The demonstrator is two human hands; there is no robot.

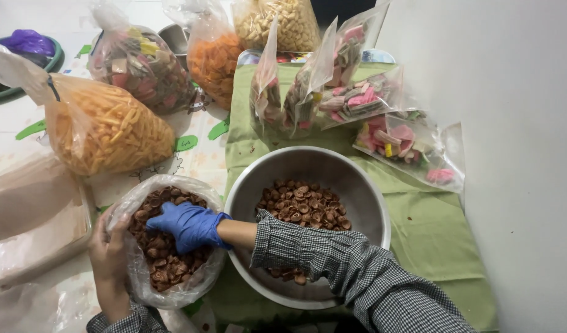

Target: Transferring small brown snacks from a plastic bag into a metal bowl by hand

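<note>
Steel bowl (308, 161) on the green cloth (431, 228) holds a shallow layer of brown shell-shaped snacks (305, 206). Beside it, the clear bag (200, 280) looks over half full. Bare left hand (109, 259) grips the bag's rim, holding it open. Blue-gloved right hand (188, 225) is buried in the bag, fingers curled; whether it holds snacks, can't tell.

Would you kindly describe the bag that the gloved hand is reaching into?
Start at the steel bowl on the green cloth. Just left of it sits an open clear bag, the only one holding small brown ridged snacks, with the blue-gloved right hand inside it.
</note>
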